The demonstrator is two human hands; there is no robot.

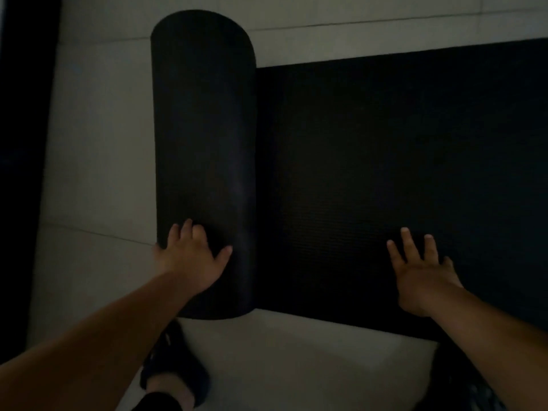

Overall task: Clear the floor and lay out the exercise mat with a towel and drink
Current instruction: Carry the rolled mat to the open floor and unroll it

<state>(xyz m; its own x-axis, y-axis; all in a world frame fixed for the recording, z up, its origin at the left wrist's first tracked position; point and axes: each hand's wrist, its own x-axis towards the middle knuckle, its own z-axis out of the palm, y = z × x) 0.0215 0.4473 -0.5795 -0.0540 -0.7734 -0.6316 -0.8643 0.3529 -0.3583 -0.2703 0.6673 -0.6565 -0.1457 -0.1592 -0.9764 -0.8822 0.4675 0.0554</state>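
Floor point(98, 161) of pale tile lies bare at nine o'clock of the exercise mat point(400, 188), up to a dark edge at far left. Its rolled part point(204, 137) lies under the left hand point(192, 259), fingers spread flat, gripping nothing. The right hand point(421, 274) presses open-palmed on the unrolled part at three o'clock.

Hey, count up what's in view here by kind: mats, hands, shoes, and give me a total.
Black textured foam exercise mat, partly unrolled: 1
Bare hands, the left on the roll, the right flat on the unrolled part: 2
Dark slip-on shoe on pale tiled floor: 1
Total: 4
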